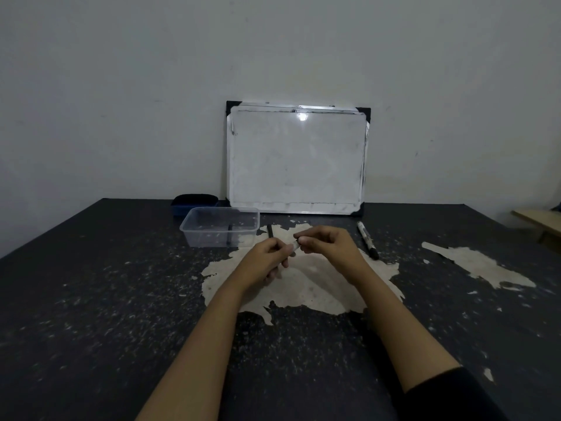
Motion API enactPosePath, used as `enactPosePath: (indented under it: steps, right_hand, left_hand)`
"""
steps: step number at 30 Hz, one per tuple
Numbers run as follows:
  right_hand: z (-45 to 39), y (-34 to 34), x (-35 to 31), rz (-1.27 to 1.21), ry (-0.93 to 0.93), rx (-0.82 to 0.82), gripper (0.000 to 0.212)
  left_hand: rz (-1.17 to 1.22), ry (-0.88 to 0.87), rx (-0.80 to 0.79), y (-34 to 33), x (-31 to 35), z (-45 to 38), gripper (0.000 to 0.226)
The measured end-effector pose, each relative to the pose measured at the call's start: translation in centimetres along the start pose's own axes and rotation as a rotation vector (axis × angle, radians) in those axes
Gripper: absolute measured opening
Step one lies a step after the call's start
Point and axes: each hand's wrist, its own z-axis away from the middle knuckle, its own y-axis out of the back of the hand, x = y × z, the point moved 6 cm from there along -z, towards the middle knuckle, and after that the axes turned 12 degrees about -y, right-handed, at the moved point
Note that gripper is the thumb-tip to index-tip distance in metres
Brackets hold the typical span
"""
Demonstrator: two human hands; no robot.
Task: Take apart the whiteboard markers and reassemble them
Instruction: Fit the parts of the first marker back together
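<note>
My left hand and my right hand meet above the middle of the table, both closed on one whiteboard marker. Only a short pale stretch of its barrel shows between the fingers; the rest is hidden. A thin black stick, perhaps a marker part, lies on the table just beyond my left hand. A second marker, white barrel with black cap, lies to the right of my right hand. Another dark thin piece sits inside the clear plastic tub.
A small whiteboard leans on the wall at the back of the black table. A dark blue eraser lies behind the tub. Worn pale patches mark the tabletop. A wooden ledge juts in at the right.
</note>
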Motion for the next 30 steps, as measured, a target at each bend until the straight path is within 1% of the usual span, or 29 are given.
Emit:
enactPosePath:
  steps: [3, 6, 7, 10, 11, 12, 13, 14, 17, 19, 20, 22, 26, 28, 29, 30]
  right_hand:
    - [-0.1, 0.3, 0.3, 0.062, -0.024, 0.027, 0.014]
    - [-0.2, 0.6, 0.6, 0.071, -0.051, 0.044, 0.011]
    - [-0.2, 0.6, 0.8, 0.071, -0.062, 0.055, 0.011]
    - [-0.2, 0.3, 1.5, 0.02, -0.127, 0.074, 0.015]
    - [-0.2, 0.2, 1.8, -0.013, -0.156, 0.064, 0.016]
    - [-0.2, 0.1, 2.0, -0.044, -0.176, 0.047, 0.017]
    - [-0.2, 0.0, 2.1, -0.075, -0.184, 0.038, 0.018]
    - [-0.2, 0.0, 2.0, -0.11, -0.179, 0.048, 0.021]
    - [-0.2, 0.8, 1.4, -0.199, -0.128, 0.213, 0.025]
    - [-0.1, 1.2, 1.0, -0.192, -0.076, 0.304, 0.023]
    - [0.0, 1.3, 0.9, -0.195, -0.061, 0.323, 0.024]
    - [0.1, 1.3, 0.8, -0.211, -0.043, 0.317, 0.025]
    - [0.1, 1.3, 0.5, -0.162, -0.048, 0.253, 0.021]
    - [0.0, 2.2, 0.4, -0.138, -0.071, 0.22, 0.024]
    - [0.0, 2.8, 0.4, -0.101, -0.08, 0.235, 0.026]
    - [0.1, 3.6, 0.5, -0.049, -0.082, 0.283, 0.027]
  left_hand:
    - [-0.154, -0.074, 0.022, -0.2, 0.3, 0.0, 0.029]
    - [-0.283, -0.139, 0.073, -0.5, 0.5, 0.3, 0.027]
    - [-0.362, -0.177, 0.088, -0.5, 0.7, 0.4, 0.025]
    - [-0.734, -0.365, 0.125, -0.3, 2.0, 0.5, 0.023]
    - [-0.801, -0.394, 0.13, -0.3, 2.2, 0.5, 0.023]
    - [-0.82, -0.395, 0.131, -0.4, 2.2, 0.4, 0.023]
    - [-0.791, -0.373, 0.131, -0.5, 2.1, 0.3, 0.024]
    - [-0.704, -0.325, 0.14, -0.6, 1.9, 0.3, 0.025]
    - [-0.272, -0.128, 0.131, -0.9, 1.0, -0.3, 0.022]
    - [-0.123, -0.055, 0.07, -1.1, 0.6, -0.5, 0.015]
    - [-0.096, -0.044, 0.058, -1.1, 0.5, -0.5, 0.012]
    - [-0.048, -0.042, 0.096, -0.9, 0.2, -0.4, 0.011]
    - [0.087, -0.012, 0.145, -1.3, -0.4, -0.1, 0.019]
    - [0.12, 0.012, 0.169, -1.6, -0.5, -0.3, 0.021]
    - [0.143, 0.024, 0.19, -1.7, -0.5, -0.4, 0.022]
    - [0.168, 0.032, 0.21, -1.9, -0.4, -0.6, 0.024]
